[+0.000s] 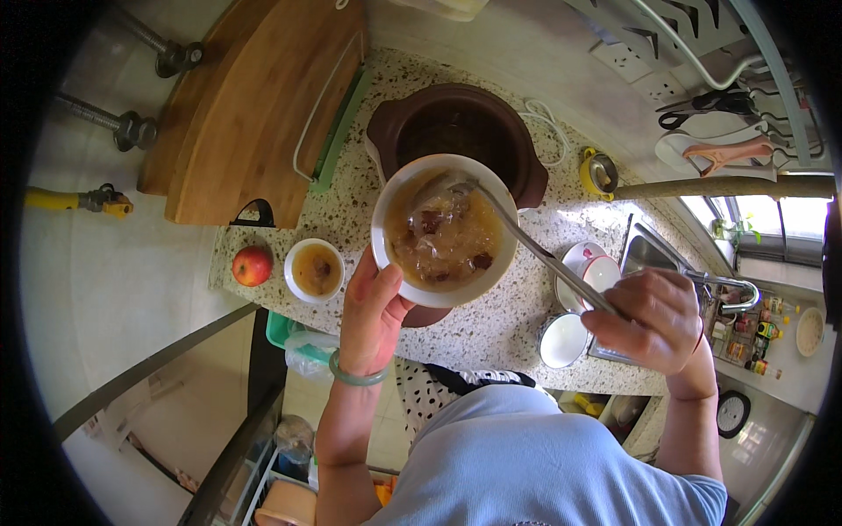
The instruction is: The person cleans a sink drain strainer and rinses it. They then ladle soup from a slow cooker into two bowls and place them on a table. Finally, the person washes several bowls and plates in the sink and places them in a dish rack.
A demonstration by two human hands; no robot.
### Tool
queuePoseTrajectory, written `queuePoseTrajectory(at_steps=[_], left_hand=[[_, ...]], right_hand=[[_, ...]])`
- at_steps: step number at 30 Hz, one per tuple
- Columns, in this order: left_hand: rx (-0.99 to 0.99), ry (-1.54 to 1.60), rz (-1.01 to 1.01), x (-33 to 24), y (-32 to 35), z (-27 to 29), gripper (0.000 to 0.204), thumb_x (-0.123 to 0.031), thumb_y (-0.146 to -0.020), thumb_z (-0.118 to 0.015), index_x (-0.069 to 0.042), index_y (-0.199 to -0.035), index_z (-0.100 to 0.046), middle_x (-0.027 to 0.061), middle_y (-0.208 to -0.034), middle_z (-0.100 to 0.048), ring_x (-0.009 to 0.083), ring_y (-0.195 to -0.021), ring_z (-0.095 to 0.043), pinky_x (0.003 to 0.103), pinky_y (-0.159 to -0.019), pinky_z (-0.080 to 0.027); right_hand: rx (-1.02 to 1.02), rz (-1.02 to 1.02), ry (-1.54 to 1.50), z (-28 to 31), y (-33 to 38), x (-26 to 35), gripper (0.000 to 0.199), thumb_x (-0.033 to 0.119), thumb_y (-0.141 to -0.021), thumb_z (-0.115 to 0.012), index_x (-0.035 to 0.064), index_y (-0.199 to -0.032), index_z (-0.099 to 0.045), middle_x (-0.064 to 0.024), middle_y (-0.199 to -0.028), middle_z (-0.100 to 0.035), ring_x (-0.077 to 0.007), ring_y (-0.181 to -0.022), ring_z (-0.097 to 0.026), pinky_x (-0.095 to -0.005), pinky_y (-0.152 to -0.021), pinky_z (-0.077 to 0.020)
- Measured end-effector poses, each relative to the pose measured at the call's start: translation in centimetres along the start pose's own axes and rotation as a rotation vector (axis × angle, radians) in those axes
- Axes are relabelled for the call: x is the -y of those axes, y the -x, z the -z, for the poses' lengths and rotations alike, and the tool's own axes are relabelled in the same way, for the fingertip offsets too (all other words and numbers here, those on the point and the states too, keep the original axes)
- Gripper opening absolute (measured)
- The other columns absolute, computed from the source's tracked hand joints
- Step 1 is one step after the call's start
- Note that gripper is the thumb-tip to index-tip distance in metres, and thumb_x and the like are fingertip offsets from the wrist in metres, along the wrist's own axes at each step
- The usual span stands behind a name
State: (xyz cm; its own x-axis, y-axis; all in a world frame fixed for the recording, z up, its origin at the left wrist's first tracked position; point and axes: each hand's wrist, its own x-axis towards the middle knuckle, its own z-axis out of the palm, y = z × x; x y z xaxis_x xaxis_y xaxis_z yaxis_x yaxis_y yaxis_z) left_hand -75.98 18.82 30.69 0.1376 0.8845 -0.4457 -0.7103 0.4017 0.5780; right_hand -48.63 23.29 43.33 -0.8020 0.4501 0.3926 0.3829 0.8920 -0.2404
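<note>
keep the bowl level while the ladle empties

the left hand (373, 311) is wrapped around the near rim of a white bowl (443, 230), thumb on the edge and fingers curled beneath, holding it up in the air just in front of the dark brown clay pot (456, 131) that stands on the speckled bench (351, 202). the right hand (653, 320) is closed in a fist-like grip on the end of a long metal ladle (526, 241), whose scoop rests inside the bowl on the far side. the bowl is already nearly full of a pale, jelly-like soup with dark red pieces in it.

with the level this high, the sensible thing is to keep the bowl flat and close over the pot, so any drip falls back in. tip the ladle slowly by rolling the wrist, not by lifting the handle, and let the scoop drain against the inner wall before drawing it out. the thumb sits near the liquid, so a firmer hold from below would likely be safer.

a smaller filled bowl (315, 269) and a red apple (252, 265) sit to the left on the bench; empty white bowls (579, 298) wait near the sink (649, 254).
</note>
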Motion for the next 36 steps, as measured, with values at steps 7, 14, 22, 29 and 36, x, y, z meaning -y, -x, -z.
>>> queuePoseTrajectory(at_steps=[7, 14, 22, 29, 36], left_hand=[[0.009, 0.014, 0.001, 0.3, -0.5, 0.5, 0.041, -0.017, -0.095, -0.050, -0.001, -0.131, -0.042, 0.0110, -0.125, -0.054, 0.0201, -0.112, -0.057, 0.036, -0.094, -0.050], [0.021, -0.054, 0.029, 0.2, -0.1, 0.7, 0.046, -0.017, -0.093, -0.053, 0.000, -0.133, -0.039, 0.0108, -0.127, -0.053, 0.0192, -0.112, -0.056, 0.034, -0.094, -0.049], [0.034, -0.110, 0.154, 1.7, 3.1, 2.5, 0.054, -0.018, -0.089, -0.058, -0.001, -0.136, -0.037, 0.0070, -0.123, -0.055, 0.0117, -0.103, -0.058, 0.025, -0.084, -0.049], [0.050, -0.039, 0.193, 2.3, 3.7, 2.4, 0.058, -0.007, -0.088, -0.059, 0.001, -0.139, -0.033, 0.0102, -0.130, -0.051, 0.0170, -0.116, -0.052, 0.031, -0.096, -0.046], [0.051, -0.034, 0.179, 2.5, 3.5, 2.4, 0.060, -0.006, -0.087, -0.060, 0.002, -0.140, -0.032, 0.0107, -0.129, -0.052, 0.0169, -0.115, -0.053, 0.030, -0.095, -0.045]], right_hand=[[-0.116, -0.167, 0.012, 0.4, 0.3, 0.0, 0.020, 0.008, -0.073, -0.071, 0.0044, -0.091, -0.061, -0.0051, -0.069, -0.058, -0.0168, -0.057, -0.058, -0.0262, -0.047, -0.0468], [-0.199, -0.404, -0.072, -1.1, 0.3, -3.0, 0.019, -0.006, -0.079, -0.060, -0.0034, -0.098, -0.061, -0.0134, -0.074, -0.063, -0.0198, -0.056, -0.057, -0.0281, -0.049, -0.0426], [0.019, -0.224, 0.157, -7.2, 0.8, -6.4, 0.021, 0.006, -0.078, -0.068, 0.0038, -0.097, -0.058, -0.0051, -0.065, -0.048, -0.0201, -0.059, -0.054, -0.0324, -0.049, -0.0450], [0.132, -0.140, 0.262, -9.8, 1.4, -7.4, 0.026, 0.008, -0.073, -0.064, 0.0035, -0.098, -0.059, -0.0033, -0.071, -0.050, -0.0164, -0.065, -0.056, -0.0274, -0.050, -0.0485], [0.192, -0.174, 0.307, -10.8, 1.3, -6.6, 0.021, 0.008, -0.075, -0.063, 0.0040, -0.095, -0.058, -0.0032, -0.070, -0.050, -0.0159, -0.066, -0.057, -0.0272, -0.047, -0.0494]])
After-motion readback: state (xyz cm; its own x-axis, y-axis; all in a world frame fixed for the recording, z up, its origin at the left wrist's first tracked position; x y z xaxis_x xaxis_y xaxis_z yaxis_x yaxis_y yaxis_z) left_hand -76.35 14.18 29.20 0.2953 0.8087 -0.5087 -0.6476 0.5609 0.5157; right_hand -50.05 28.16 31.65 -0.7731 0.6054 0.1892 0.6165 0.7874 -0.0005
